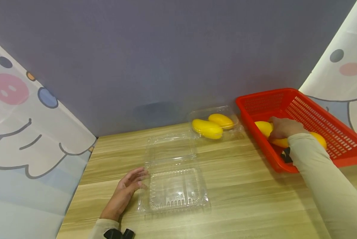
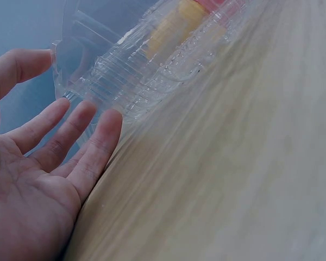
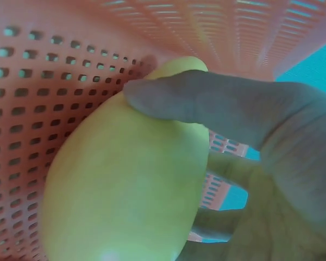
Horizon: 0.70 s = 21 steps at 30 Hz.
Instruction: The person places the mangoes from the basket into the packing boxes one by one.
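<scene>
Right now, my right hand [image 1: 286, 127] is grasping a yellow fruit [image 3: 119, 174] inside the red basket [image 1: 322, 119], my thumb pressing one side of it. Meanwhile, my left hand [image 1: 129, 186] is holding nothing, its relaxed fingers lying at the left edge of the unfolded clear container [image 1: 175, 186] on the tabletop [image 1: 241, 199], and two more fruits [image 1: 208, 128] are sitting in a second clear container [image 1: 200, 114] near the basket.

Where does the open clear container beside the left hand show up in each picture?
Head: the open clear container is lower middle, beside the left hand.
Left wrist: upper left to upper middle.
Right wrist: not in it.
Shared landmark: the red basket, a mere patch in the left wrist view.
</scene>
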Available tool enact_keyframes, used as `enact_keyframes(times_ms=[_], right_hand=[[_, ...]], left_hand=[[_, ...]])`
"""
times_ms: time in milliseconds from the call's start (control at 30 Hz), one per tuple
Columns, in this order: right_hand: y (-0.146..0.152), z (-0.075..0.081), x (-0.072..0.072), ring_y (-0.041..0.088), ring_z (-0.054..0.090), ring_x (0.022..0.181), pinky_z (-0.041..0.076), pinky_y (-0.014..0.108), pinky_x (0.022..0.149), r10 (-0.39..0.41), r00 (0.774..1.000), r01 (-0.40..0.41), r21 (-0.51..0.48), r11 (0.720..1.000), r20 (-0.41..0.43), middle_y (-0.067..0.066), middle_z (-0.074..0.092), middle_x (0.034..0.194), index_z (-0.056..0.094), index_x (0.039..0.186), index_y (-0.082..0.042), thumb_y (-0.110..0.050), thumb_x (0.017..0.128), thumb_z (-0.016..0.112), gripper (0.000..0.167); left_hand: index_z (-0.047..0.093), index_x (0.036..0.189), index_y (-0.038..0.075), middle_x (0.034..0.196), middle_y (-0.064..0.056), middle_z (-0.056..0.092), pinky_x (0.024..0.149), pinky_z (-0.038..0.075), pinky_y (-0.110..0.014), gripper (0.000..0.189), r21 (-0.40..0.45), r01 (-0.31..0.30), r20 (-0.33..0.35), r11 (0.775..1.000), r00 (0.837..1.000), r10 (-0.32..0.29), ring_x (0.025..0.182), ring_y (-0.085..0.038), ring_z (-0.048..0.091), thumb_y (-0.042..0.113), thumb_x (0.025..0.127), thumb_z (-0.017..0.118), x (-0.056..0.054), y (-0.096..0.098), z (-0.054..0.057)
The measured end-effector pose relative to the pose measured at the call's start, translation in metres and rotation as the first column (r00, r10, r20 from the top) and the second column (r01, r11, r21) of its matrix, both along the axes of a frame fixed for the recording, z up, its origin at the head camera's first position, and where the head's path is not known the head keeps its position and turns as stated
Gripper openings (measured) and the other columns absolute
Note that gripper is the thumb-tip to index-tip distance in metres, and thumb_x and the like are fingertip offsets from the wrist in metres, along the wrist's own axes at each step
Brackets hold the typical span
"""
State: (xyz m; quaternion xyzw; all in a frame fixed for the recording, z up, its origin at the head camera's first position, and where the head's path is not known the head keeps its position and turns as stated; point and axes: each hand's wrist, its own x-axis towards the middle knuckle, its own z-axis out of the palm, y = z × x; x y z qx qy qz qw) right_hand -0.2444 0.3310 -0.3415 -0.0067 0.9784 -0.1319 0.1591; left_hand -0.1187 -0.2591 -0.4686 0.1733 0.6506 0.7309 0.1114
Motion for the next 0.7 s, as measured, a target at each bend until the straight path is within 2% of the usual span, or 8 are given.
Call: enact_keyframes(times_ms=[100,367,700], right_hand=[[0.0015,-0.0032,0.0002,0.043,0.054,0.089,0.045,0.057,0.071,0.003,0.999,-0.003,-0.003,1.000,-0.033,0.026,0.059,0.108,0.040,0.140,-0.002,-0.030,0.074,0.077,0.081],[0.0035,-0.0011,-0.0012,0.048,0.052,0.094,0.043,0.064,0.076,-0.030,0.998,0.028,-0.028,0.999,-0.064,0.030,0.055,0.115,0.034,0.144,0.000,-0.039,0.077,0.078,0.089],[0.0033,0.0018,-0.0070,0.046,0.053,0.091,0.045,0.064,0.072,-0.046,0.991,0.043,-0.026,0.999,-0.127,0.032,0.057,0.113,0.034,0.144,-0.001,-0.042,0.078,0.077,0.088]], left_hand=[[0.031,0.149,-0.006,0.143,-0.009,0.053,0.092,0.056,-0.030,0.049,-0.001,0.003,0.000,1.000,1.000,-0.003,0.129,-0.016,0.054,-0.005,0.101,0.042,-0.0006,0.0004,-0.0006],[0.029,0.149,-0.008,0.142,-0.006,0.053,0.092,0.055,-0.030,0.050,-0.017,-0.001,0.004,1.000,1.000,0.001,0.129,-0.016,0.055,-0.003,0.101,0.042,-0.0011,0.0007,-0.0007],[0.030,0.149,-0.007,0.142,-0.005,0.053,0.092,0.055,-0.031,0.050,-0.027,-0.014,0.001,1.000,1.000,0.014,0.128,-0.016,0.055,-0.003,0.101,0.043,0.0000,-0.0001,-0.0007]])
